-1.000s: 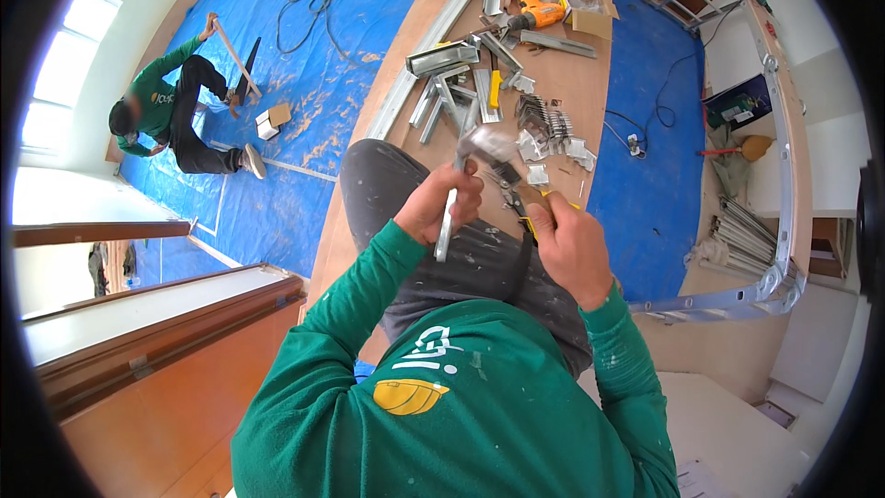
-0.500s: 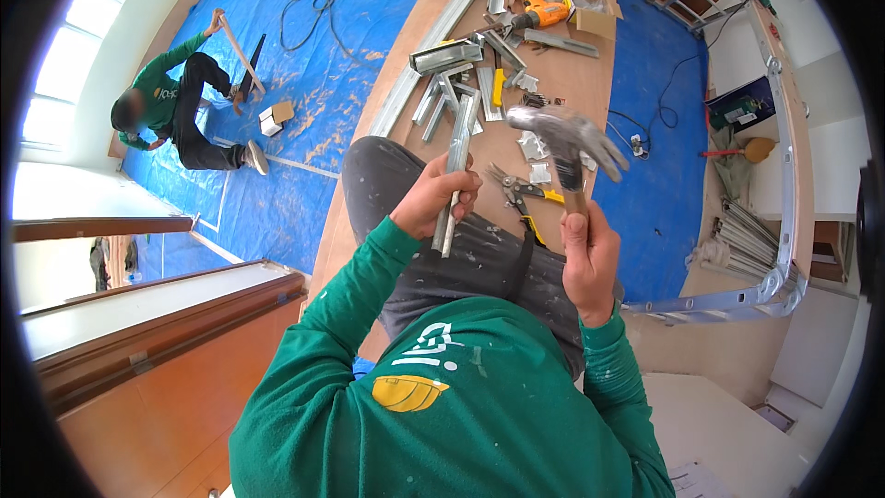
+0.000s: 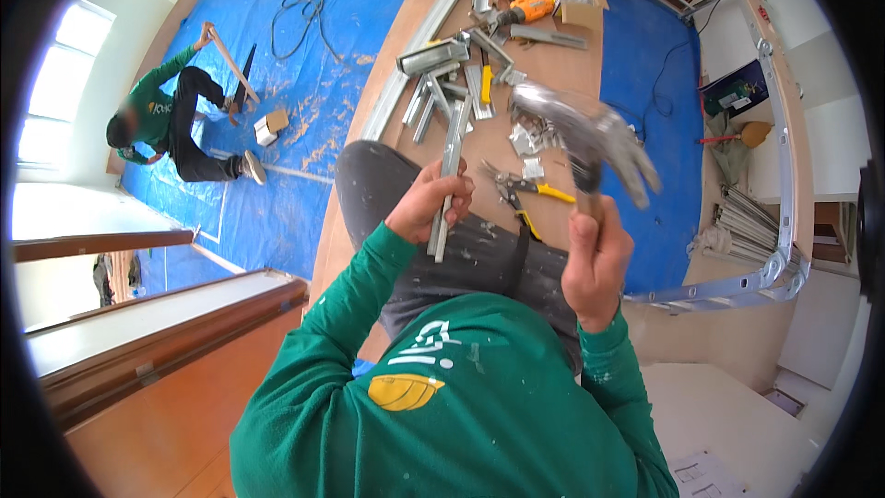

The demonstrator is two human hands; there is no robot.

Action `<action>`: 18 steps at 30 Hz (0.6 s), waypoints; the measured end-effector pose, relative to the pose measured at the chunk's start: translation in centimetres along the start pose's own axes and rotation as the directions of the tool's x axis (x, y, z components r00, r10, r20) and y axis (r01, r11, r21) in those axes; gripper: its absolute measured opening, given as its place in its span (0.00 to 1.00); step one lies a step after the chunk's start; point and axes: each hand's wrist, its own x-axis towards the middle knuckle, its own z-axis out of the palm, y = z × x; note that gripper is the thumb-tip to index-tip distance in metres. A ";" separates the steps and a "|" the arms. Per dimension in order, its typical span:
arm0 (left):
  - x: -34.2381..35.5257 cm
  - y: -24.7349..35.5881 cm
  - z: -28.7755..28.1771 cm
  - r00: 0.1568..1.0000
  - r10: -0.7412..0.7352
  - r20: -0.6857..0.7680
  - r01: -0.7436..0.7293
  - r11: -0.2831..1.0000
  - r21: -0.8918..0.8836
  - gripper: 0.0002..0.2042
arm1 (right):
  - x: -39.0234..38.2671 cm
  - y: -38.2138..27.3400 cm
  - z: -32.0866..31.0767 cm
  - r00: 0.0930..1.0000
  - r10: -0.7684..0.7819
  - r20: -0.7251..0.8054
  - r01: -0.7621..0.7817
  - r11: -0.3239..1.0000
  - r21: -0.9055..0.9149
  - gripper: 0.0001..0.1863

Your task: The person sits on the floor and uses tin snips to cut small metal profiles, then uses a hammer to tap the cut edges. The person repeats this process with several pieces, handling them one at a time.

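Observation:
My left hand (image 3: 431, 201) is closed around a narrow metal channel (image 3: 453, 143), which stands up at a slant over my thigh. In my right hand (image 3: 597, 263) is a claw hammer (image 3: 590, 134), gripped by its handle, with the head raised and smeared by motion. The hammer is apart from the channel, to its right. Close by on the board lie tin snips (image 3: 525, 192) with yellow handles. Beyond the channel is a pile of cut metal channel pieces (image 3: 433, 83), with a yellow-handled tool (image 3: 487, 83) among them.
An orange drill (image 3: 524, 2) and an open cardboard box (image 3: 581, 9) lie farther up the wooden board (image 3: 392, 120). Blue sheeting (image 3: 318, 97) covers the floor. At the left a co-worker (image 3: 175, 115) sits holding a strip. A metal ladder (image 3: 784, 157) stands at the right.
The hammer and my right hand have moved slightly to the right. My left hand keeps its grip on the channel, and the view has shifted a little.

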 end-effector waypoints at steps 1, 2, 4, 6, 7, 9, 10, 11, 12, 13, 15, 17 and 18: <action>-0.1 0.1 0.2 1.000 0.002 0.016 -0.002 1.000 -0.011 0.10 | 0.3 -0.4 -0.4 0.999 -0.022 -0.046 0.024 0.998 0.052 0.20; -0.2 0.2 0.4 0.999 0.001 0.032 -0.001 1.000 -0.023 0.10 | 0.4 -0.8 -0.8 1.000 -0.010 -0.020 0.012 0.995 0.097 0.20; -0.3 0.3 0.7 0.998 0.009 0.062 -0.008 1.000 -0.018 0.10 | 0.1 -0.6 -0.2 1.000 -0.001 0.002 0.001 1.000 0.017 0.21; -0.3 0.2 1.0 0.995 0.020 0.095 -0.021 1.000 0.012 0.11 | -0.4 1.0 0.6 0.994 0.036 0.101 -0.022 0.991 -0.132 0.21; -0.4 -0.2 1.0 0.997 0.021 0.075 -0.022 1.000 0.018 0.11 | -0.5 2.5 1.1 0.980 0.077 0.183 -0.031 0.970 -0.241 0.21; -0.2 -0.1 0.6 0.999 0.043 0.022 -0.044 0.998 0.036 0.11 | -0.1 2.9 1.3 0.964 0.130 0.231 -0.060 0.956 -0.286 0.21; 0.0 0.1 0.5 0.999 0.036 0.011 -0.036 0.999 0.030 0.11 | -0.6 2.4 0.7 0.969 0.145 0.200 -0.097 0.968 -0.231 0.21; 0.0 0.3 0.4 1.000 0.021 -0.007 -0.021 0.999 0.024 0.12 | -0.8 1.7 0.5 0.970 0.171 0.172 -0.141 0.975 -0.169 0.21; -0.7 -0.6 0.3 0.999 -0.011 -0.030 0.011 1.000 0.001 0.12 | -1.1 0.7 -0.1 0.977 0.169 0.133 -0.155 0.982 -0.110 0.21; -1.5 -1.5 -0.1 1.000 -0.020 -0.017 0.019 1.000 -0.023 0.12 | -1.0 -0.4 -0.7 0.981 0.171 0.092 -0.167 0.985 -0.052 0.21; -0.9 -0.6 -0.3 0.999 0.011 0.049 -0.009 0.999 -0.034 0.12 | 0.1 -0.9 -0.8 0.995 0.097 -0.002 -0.097 0.995 0.010 0.21; -0.6 -0.1 0.3 0.998 0.009 0.063 -0.009 1.000 -0.014 0.12 | -0.1 -0.2 -0.1 0.998 0.015 -0.060 -0.015 1.000 -0.002 0.20; -0.6 0.3 1.2 0.998 0.006 0.060 -0.007 1.000 0.017 0.12 | 0.0 0.9 0.9 1.000 0.006 -0.008 -0.007 0.998 -0.066 0.18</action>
